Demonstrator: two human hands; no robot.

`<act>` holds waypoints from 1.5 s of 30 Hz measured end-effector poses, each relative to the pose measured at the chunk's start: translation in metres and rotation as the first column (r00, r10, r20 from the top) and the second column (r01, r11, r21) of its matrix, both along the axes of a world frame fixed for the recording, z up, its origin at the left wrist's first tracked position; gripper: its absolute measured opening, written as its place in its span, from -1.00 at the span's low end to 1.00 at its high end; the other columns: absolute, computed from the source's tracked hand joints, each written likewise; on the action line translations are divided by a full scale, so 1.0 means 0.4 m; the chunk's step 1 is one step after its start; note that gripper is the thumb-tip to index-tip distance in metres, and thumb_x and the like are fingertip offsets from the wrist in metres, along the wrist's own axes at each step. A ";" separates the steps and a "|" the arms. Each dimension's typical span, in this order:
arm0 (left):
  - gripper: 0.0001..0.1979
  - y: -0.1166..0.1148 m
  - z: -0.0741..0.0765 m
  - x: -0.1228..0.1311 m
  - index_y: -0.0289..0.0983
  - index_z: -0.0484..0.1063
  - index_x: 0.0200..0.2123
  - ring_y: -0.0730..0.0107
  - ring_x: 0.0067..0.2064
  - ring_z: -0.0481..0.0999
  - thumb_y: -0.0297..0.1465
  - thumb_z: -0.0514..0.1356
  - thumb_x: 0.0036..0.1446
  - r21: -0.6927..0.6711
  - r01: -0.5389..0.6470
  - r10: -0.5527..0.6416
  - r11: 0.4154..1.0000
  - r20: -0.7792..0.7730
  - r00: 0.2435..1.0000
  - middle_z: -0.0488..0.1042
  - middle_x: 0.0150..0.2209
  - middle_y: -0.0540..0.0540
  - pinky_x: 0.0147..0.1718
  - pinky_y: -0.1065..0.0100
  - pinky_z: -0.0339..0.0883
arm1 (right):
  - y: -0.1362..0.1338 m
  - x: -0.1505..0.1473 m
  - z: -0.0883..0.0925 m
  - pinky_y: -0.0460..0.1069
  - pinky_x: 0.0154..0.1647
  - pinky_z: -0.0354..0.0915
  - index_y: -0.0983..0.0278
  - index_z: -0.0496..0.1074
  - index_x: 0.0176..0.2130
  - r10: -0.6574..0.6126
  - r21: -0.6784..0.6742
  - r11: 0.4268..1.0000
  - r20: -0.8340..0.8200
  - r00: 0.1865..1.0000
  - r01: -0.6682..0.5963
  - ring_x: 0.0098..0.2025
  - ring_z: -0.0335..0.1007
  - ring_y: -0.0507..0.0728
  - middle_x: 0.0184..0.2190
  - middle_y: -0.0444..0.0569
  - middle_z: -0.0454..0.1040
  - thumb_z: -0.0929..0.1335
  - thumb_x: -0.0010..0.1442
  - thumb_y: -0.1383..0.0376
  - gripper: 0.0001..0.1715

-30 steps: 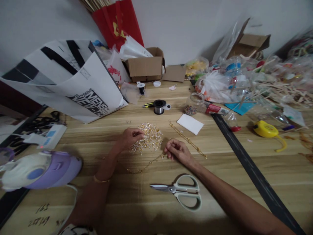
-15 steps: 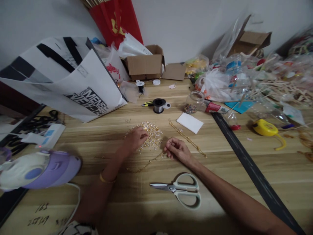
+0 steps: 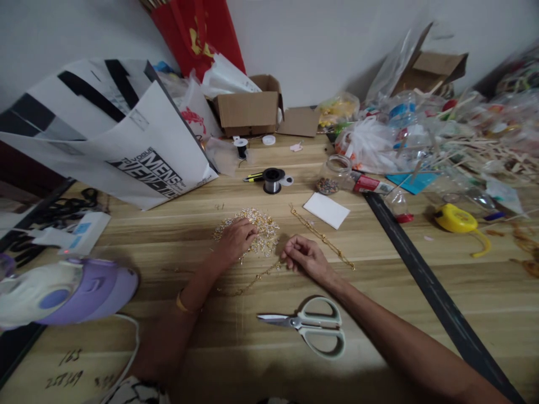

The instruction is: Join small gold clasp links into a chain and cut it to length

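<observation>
My left hand (image 3: 236, 238) rests over the pile of small gold and clear beads (image 3: 265, 227), its fingers bent down into it; whether a bead is between the fingertips is hidden. Just right of the pile, my right hand (image 3: 306, 255) is closed in a pinch on the end of a thin gold chain (image 3: 257, 279) with small beads. The chain trails left across the table below the pile. A second gold chain (image 3: 322, 238) lies doubled beyond my right hand. Nearer to me lie scissors (image 3: 307, 325) with pale handles, blades pointing left.
Behind the pile are a wire spool (image 3: 273, 180), a white card (image 3: 327, 210) and a bead jar (image 3: 332, 177). A white paper bag (image 3: 168, 151) and a purple-white appliance (image 3: 84, 292) stand left. A yellow tape measure (image 3: 456, 217) and plastic clutter lie right.
My left hand has shifted slightly and sits a little flatter over the bead pile. My right hand keeps its pinch on the chain in nearly the same place.
</observation>
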State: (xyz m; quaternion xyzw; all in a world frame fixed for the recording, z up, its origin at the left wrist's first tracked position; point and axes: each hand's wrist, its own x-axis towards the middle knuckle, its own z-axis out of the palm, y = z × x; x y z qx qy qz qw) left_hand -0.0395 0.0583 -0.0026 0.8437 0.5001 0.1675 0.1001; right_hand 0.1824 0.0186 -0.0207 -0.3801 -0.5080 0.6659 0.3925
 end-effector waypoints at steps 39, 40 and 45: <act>-0.90 -0.007 0.058 -0.058 -0.29 0.49 -0.40 0.40 -0.40 0.41 -0.44 0.17 -0.01 -0.264 0.003 0.017 0.964 0.072 0.997 0.47 -0.44 -0.04 -0.37 0.40 0.25 | -0.002 -0.001 0.010 -0.19 -0.68 0.19 0.30 0.27 -0.42 0.008 -0.013 1.000 0.020 1.000 -0.008 -0.65 0.26 -0.08 -0.58 -0.14 0.40 0.38 0.06 0.04 -0.61; -0.90 -0.009 0.055 -0.058 -0.29 0.49 -0.39 0.38 -0.38 0.40 -0.45 0.17 0.00 -0.242 0.011 -0.003 0.970 0.032 0.999 0.45 -0.43 -0.05 -0.34 0.38 0.25 | -0.002 -0.001 0.010 -0.19 -0.68 0.20 0.30 0.27 -0.42 0.006 -0.012 1.000 0.018 1.000 -0.006 -0.65 0.25 -0.08 -0.57 -0.14 0.40 0.38 0.06 0.04 -0.61; -0.88 -0.018 0.036 -0.052 -0.28 0.45 -0.40 0.34 -0.31 0.37 -0.49 0.11 0.06 -0.167 0.024 -0.033 0.986 -0.051 0.998 0.35 -0.37 -0.07 -0.25 0.33 0.23 | -0.002 -0.002 0.005 -0.18 -0.69 0.21 0.30 0.27 -0.41 0.000 -0.015 1.000 0.010 1.000 0.001 -0.64 0.27 -0.07 -0.54 -0.13 0.42 0.39 0.05 0.05 -0.62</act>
